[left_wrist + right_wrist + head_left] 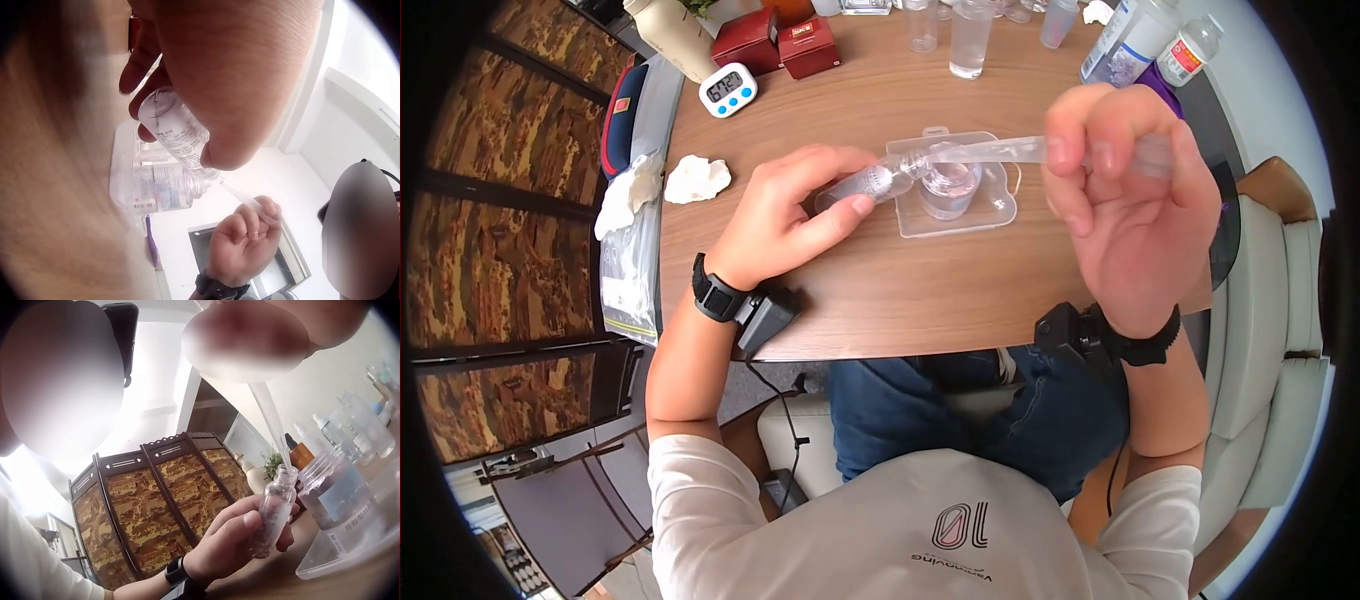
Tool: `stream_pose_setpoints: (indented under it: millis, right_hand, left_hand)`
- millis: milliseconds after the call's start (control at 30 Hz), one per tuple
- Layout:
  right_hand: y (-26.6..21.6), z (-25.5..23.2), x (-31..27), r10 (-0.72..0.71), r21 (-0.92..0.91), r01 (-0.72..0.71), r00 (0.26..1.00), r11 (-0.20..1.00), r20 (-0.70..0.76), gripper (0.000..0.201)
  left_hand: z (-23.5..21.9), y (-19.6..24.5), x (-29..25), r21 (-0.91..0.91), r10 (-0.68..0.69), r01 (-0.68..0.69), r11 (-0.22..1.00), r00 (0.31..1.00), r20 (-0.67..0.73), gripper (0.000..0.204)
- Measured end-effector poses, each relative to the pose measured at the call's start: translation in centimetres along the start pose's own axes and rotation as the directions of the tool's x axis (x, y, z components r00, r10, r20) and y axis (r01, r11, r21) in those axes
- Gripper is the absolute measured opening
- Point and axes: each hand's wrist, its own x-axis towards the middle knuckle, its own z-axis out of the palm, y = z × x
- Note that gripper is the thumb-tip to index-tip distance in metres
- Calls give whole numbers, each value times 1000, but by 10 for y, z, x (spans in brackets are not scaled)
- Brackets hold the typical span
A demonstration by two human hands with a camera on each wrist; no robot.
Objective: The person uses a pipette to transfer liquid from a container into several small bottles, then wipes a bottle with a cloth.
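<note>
My left hand [775,210] grips a small clear bottle [865,187] with printed text, tilted with its mouth toward the right. My right hand [1145,215] is raised at the right and pinches a translucent plastic dropper [1000,151]. The dropper's tip meets the bottle's mouth; in the right wrist view the dropper [267,415] slants down into the neck of the bottle [273,515]. Just beyond the bottle stands a wide clear jar [947,203], lidless, on a shallow clear plastic tray [990,221]. A label [347,495] shows on the jar's side in the right wrist view.
A white timer [728,90] and crumpled tissue [697,179] lie left of the hands. Dark red boxes [808,48] stand behind. A cup of clear liquid [971,40] stands at the back, and larger bottles [1130,40] at back right. The table's front edge runs close to my body.
</note>
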Motion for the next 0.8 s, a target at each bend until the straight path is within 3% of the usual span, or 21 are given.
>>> stream_pose_setpoints:
  millis: [300,700,800]
  right_hand:
    - [1,-2,-2,-27,-30,31,994,999,106,65]
    - [4,-3,-2,-52,-48,58,992,997,113,62]
    - [6,-3,-2,-73,-42,78,990,996,122,59]
  left_hand:
    - [-1,-2,-2,-2,21,-21,1000,1000,5,33]
    - [-3,1,-1,-1,40,-40,999,999,6,33]
    - [-4,3,-2,-20,-9,9,1000,999,37,34]
